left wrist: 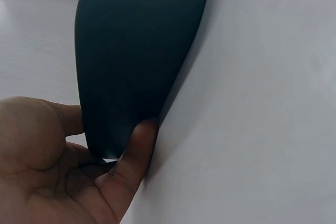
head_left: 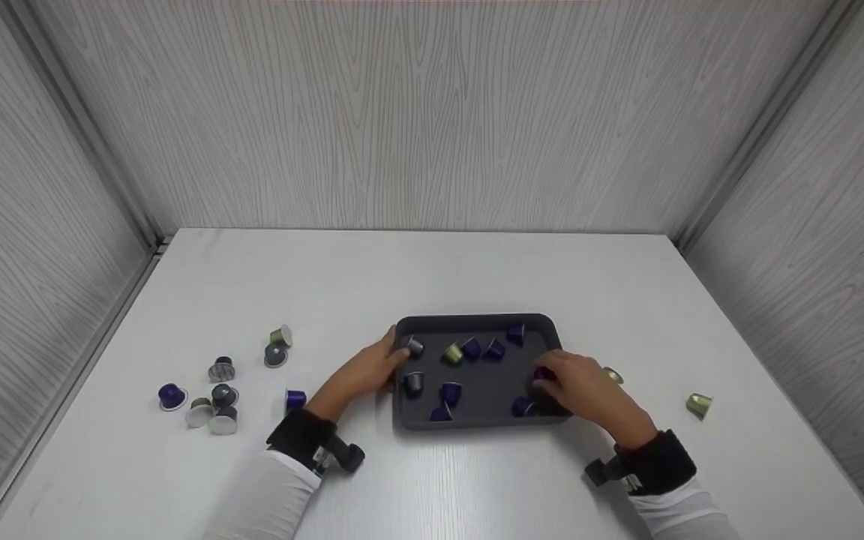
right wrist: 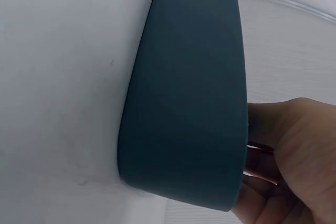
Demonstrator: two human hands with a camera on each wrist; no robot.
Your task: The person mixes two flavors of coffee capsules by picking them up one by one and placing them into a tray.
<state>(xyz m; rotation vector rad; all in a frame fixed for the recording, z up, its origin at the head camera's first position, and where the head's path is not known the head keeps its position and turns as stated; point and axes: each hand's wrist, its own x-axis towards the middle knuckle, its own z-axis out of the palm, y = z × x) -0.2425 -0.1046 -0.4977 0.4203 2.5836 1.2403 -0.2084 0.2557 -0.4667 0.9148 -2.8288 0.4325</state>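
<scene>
Two hands are on the dark tray [head_left: 484,386], folks: we see the left hand [head_left: 364,369] gripping its left edge, while at the right end the right hand [head_left: 586,386] pinches a purple pod [head_left: 542,373] inside, other pods [head_left: 493,349] scattered alongside, loose pods [head_left: 223,396] out on the white table [head_left: 417,487].

White table [head_left: 432,274], glare toward its near edge. Behind it, upright back panel [head_left: 402,112], pale grey wood grain; left panel [head_left: 34,225] and right panel [head_left: 814,225] match. Grey strips [head_left: 83,120] line both rear corners.
</scene>
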